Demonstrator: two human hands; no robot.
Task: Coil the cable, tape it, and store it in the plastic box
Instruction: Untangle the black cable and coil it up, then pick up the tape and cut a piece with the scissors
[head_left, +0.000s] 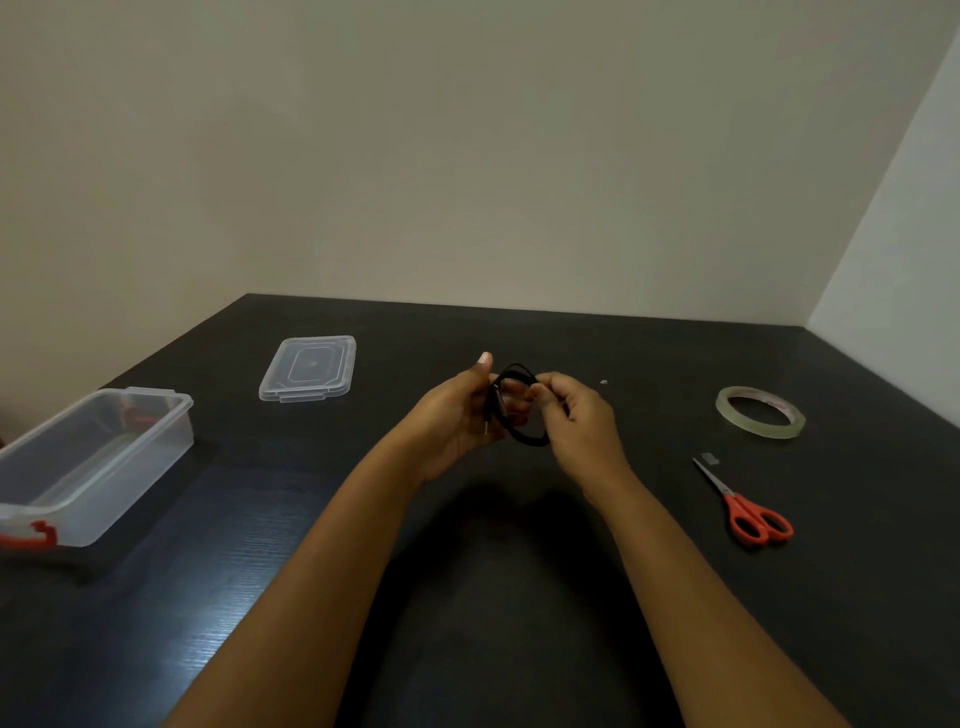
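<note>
The cable (532, 440) is black, wound into a small coil, and held above the bench (493, 597) at the centre of the frame, clear of the surface.

- Left hand (457, 415): grasps the left side of the coil, fingers curled behind it, thumb raised. One cable end hangs down at the palm.
- Right hand (582, 415): fingers curled, pinching the right side of the coil near its top.

The plastic box (130, 467) stands open at the left edge of the frame. It is transparent, with a red latch (36, 535) at its near end; a second red part shows through the far wall. The lid (309, 369) lies flat on the bench above and to the right of the box, apart from it.

At the right of the frame lies a roll of clear tape (758, 430), flat on the bench. Below it lie scissors (735, 504) with red handles, blades closed, tips pointing toward the upper left. A small grey scrap (710, 457) lies just beside the blade tips; what it is cannot be told.
</note>
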